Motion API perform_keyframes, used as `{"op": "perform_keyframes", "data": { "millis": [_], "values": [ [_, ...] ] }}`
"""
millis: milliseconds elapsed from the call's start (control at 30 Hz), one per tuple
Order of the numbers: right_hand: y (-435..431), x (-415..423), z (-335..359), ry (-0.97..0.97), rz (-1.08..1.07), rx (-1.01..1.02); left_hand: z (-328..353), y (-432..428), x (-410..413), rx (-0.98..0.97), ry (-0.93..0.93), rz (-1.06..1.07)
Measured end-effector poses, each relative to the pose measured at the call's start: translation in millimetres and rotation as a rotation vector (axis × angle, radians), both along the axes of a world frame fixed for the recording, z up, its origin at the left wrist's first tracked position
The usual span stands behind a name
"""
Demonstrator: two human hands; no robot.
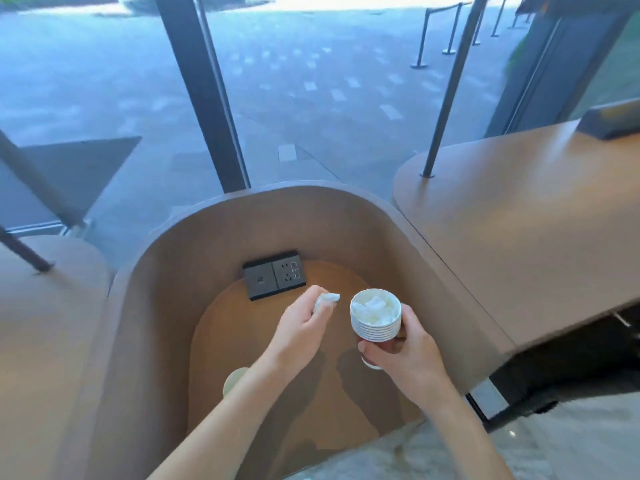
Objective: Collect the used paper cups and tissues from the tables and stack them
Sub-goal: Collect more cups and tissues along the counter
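Observation:
My right hand [403,351] grips a stack of several nested paper cups [375,323], white-rimmed with red lower walls. Crumpled white tissues [375,307] fill the top cup. My left hand [301,327] pinches another crumpled white tissue [327,299] just left of the stack's rim, a little apart from it. Both hands hover above the brown desk surface [263,313] inside a curved wooden booth. A pale round cup rim [233,379] shows beside my left forearm, partly hidden by it.
The booth's curved wooden wall [214,237] encloses the desk on three sides. A black socket panel [274,279] sits on its back wall. A wooden counter [519,220] with a dark pole [446,98] lies to the right, another counter [41,306] to the left, glass windows behind.

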State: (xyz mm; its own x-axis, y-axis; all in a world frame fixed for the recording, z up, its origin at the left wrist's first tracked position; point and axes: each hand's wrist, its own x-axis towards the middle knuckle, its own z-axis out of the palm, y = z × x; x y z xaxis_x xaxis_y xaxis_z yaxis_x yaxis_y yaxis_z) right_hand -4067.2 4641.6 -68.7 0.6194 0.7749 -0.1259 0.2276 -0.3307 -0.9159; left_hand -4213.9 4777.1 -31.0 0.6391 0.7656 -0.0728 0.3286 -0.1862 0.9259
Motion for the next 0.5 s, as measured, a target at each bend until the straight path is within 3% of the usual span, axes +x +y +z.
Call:
{"op": "perform_keyframes", "data": {
  "millis": [167, 367, 500],
  "values": [
    [-10, -8, 26, -0.072, 0.085, 0.071, 37, -24, -15, 0.141, 0.022, 0.057],
    [-34, -14, 41, -0.053, 0.155, 0.126, 60, -56, -29, 0.240, -0.184, 0.140],
    [-45, -22, 47, -0.034, 0.179, 0.141, 77, -69, -27, 0.273, -0.227, 0.137]
  ]
}}
